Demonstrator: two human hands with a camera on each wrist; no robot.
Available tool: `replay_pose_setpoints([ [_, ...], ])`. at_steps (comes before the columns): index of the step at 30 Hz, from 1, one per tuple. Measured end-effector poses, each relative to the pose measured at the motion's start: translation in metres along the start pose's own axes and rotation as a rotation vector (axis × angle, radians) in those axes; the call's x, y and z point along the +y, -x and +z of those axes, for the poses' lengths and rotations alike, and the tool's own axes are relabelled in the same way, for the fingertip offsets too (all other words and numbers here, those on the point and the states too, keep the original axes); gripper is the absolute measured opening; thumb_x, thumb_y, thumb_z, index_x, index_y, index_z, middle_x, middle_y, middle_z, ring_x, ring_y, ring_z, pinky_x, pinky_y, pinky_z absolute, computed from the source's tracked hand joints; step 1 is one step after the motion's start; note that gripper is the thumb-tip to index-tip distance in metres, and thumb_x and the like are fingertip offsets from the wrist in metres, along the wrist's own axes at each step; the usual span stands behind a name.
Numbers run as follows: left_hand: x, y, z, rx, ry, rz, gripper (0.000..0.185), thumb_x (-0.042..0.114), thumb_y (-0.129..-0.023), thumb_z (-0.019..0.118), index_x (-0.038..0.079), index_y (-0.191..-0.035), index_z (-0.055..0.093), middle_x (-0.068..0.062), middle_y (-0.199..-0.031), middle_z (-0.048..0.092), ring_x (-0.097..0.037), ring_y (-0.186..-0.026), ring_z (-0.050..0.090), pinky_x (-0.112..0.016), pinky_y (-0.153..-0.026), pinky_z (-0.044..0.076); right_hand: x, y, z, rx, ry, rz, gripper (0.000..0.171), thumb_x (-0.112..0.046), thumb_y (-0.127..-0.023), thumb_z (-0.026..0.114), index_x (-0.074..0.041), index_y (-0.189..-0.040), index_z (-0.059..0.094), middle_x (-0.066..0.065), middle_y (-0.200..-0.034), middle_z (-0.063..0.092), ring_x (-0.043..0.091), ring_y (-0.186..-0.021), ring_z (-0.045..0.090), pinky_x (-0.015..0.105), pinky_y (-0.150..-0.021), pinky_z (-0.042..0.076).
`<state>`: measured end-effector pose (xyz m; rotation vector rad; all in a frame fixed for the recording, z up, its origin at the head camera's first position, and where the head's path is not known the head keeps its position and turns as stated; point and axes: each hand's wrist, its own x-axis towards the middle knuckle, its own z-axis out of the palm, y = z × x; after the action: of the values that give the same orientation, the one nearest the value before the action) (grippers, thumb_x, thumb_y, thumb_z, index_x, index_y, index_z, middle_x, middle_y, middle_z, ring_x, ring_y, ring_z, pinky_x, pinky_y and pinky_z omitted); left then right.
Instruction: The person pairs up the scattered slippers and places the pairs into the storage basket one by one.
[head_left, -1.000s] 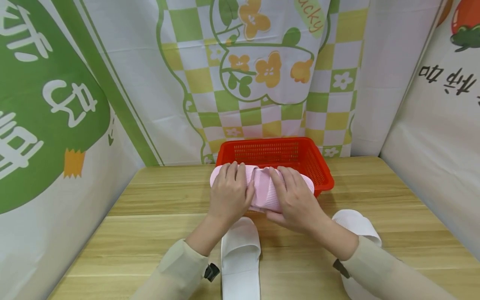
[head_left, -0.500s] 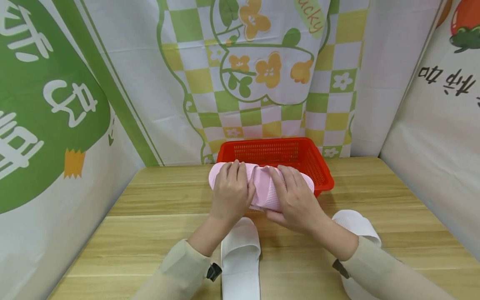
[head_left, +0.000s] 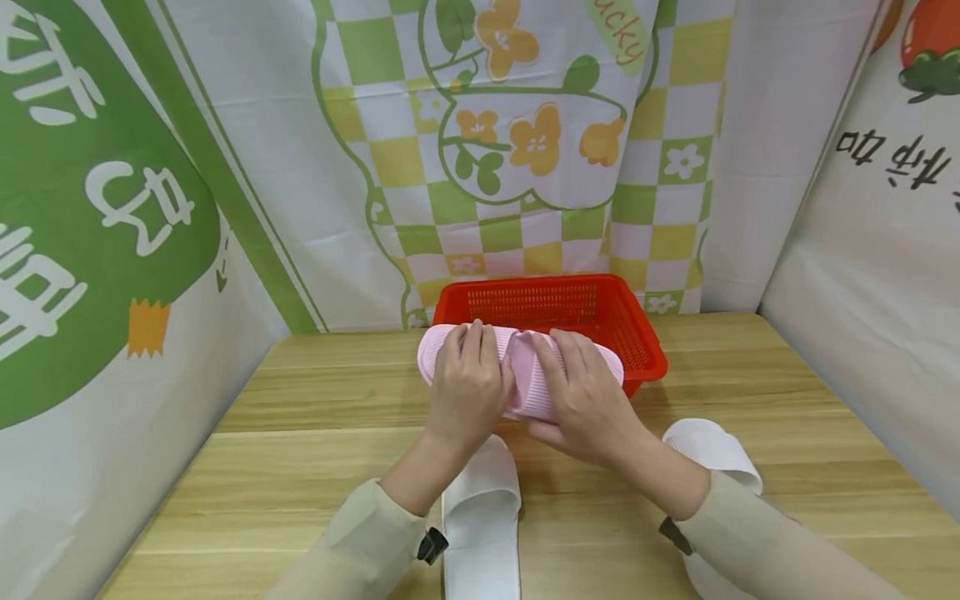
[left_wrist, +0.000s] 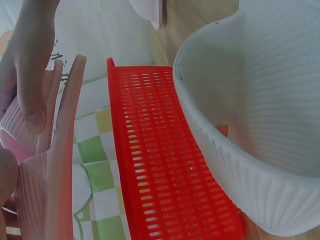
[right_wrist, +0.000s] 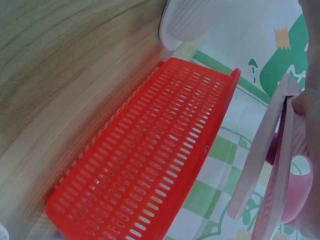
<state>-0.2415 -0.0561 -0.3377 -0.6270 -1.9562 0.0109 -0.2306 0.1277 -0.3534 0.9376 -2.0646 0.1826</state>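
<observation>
A pair of pink ribbed slippers (head_left: 529, 392) is held level at the front of the red basket (head_left: 651, 354), overlapping its rim in the head view. My left hand (head_left: 468, 387) grips their left part, fingers over the top. My right hand (head_left: 589, 408) grips the right part, thumb underneath on the near side. In the right wrist view the two soles (right_wrist: 262, 147) lie face to face with a narrow gap between them. Part of the left wrist view shows a right-hand finger (left_wrist: 32, 95) pressing on the ribbed strap.
One white slipper (head_left: 482, 508) lies on the wooden table (head_left: 322, 467) below my left forearm. Another white slipper (head_left: 708, 450) lies to the right, partly hidden by my right sleeve. A printed curtain (head_left: 525, 233) hangs behind the basket, with side curtains left and right.
My left hand has slid slightly right along the pink slippers, whose left end has risen a little. The right hand has shifted slightly left. Basket and white slippers have stayed put.
</observation>
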Motion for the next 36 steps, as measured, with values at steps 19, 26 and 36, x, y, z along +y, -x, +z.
replay_pose_setpoints([
  [19, 0.0050, 0.0000, 0.0020, 0.008, -0.013, 0.012, 0.036, 0.018, -0.084, 0.067, -0.013, -0.102, 0.066, -0.025, -0.103, 0.068, -0.036, -0.095, 0.062, -0.042, -0.084, 0.052, -0.0030, -0.0022, 0.0049, 0.040, 0.009, -0.028, 0.074, -0.035, -0.077, 0.062, 0.010, -0.133, 0.045, 0.028, -0.117, 0.051, 0.042, -0.107, 0.050, 0.051, -0.101, 0.039],
  [26, 0.0055, 0.0002, 0.0010, -0.002, 0.041, -0.051, 0.035, 0.019, -0.085, 0.065, -0.010, -0.105, 0.065, -0.023, -0.106, 0.067, -0.036, -0.097, 0.059, -0.042, -0.081, 0.053, -0.0008, -0.0011, 0.0031, 0.011, 0.008, -0.022, 0.078, -0.037, -0.078, 0.066, 0.009, -0.136, 0.043, 0.028, -0.120, 0.050, 0.041, -0.111, 0.049, 0.050, -0.105, 0.036],
  [36, 0.0054, 0.0000, 0.0010, -0.032, 0.166, -0.098, 0.036, 0.020, -0.088, 0.061, -0.008, -0.110, 0.064, -0.022, -0.113, 0.065, -0.036, -0.104, 0.057, -0.045, -0.087, 0.051, 0.0038, 0.0003, -0.0008, 0.009, 0.003, -0.021, 0.080, -0.038, -0.078, 0.068, 0.009, -0.137, 0.043, 0.028, -0.122, 0.050, 0.041, -0.111, 0.048, 0.050, -0.105, 0.036],
])
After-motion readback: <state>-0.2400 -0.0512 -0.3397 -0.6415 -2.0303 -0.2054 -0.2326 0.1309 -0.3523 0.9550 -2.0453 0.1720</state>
